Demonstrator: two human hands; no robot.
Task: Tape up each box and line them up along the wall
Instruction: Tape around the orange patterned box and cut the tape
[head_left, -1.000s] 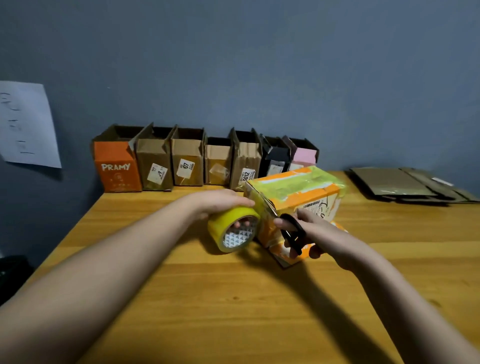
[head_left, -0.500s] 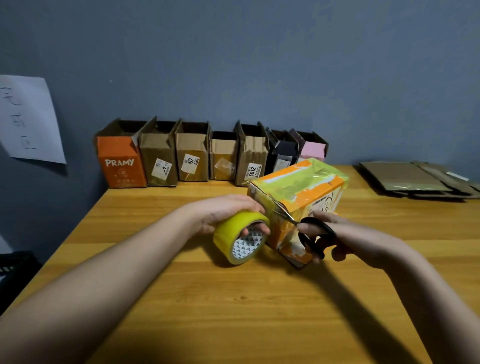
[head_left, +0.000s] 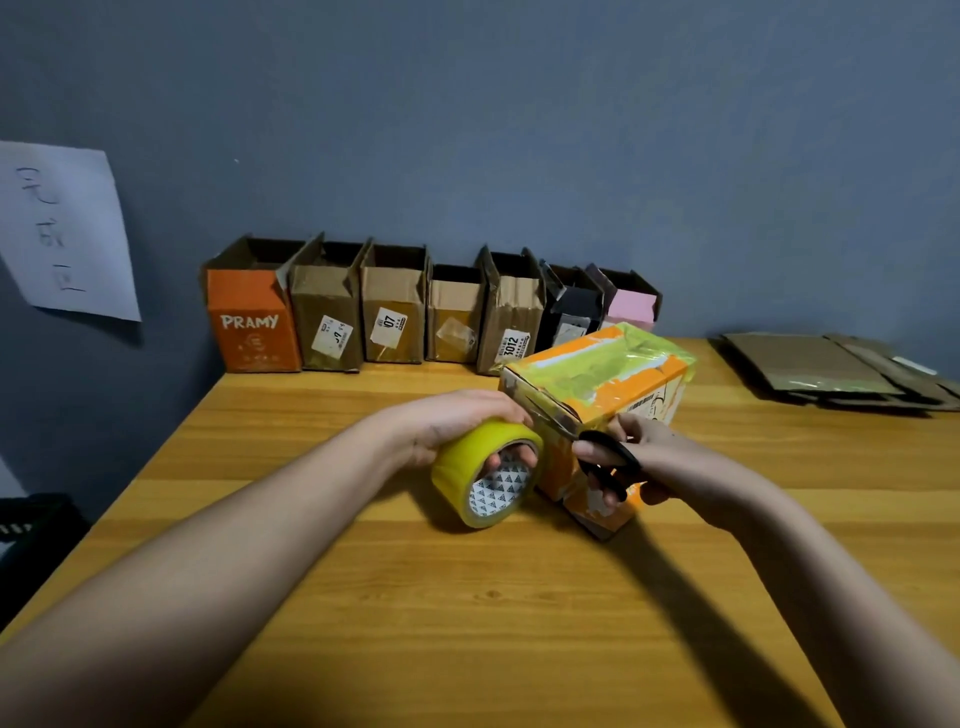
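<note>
Seven open-topped boxes (head_left: 431, 312) line the wall at upper centre, their insides too dark to read. At centre, an orange box (head_left: 597, 395) wrapped in yellow tape sits on the surface (head_left: 467, 597). The left hand (head_left: 457, 426) grips the tape roll (head_left: 485, 473); the right hand (head_left: 654, 457) holds black scissors (head_left: 605, 460) — now nearer the box corner, blades partly hidden.

- A wooden table (head_left: 467, 623) with a striped yellow-brown grain stands against a grey-blue wall.
- An orange box (head_left: 618, 384) wrapped in yellow-green tape sits on it between the two gripping hands.
- Beyond the grips, along the table's far edge, a row of open-topped boxes (head_left: 431, 317): an orange PRAMY box (head_left: 252, 327) at the left end, brown ones, a black one, a pink box (head_left: 631, 306) last.
- Far right of the grips, a stack of flattened cardboard (head_left: 826, 369) lies flat.
</note>
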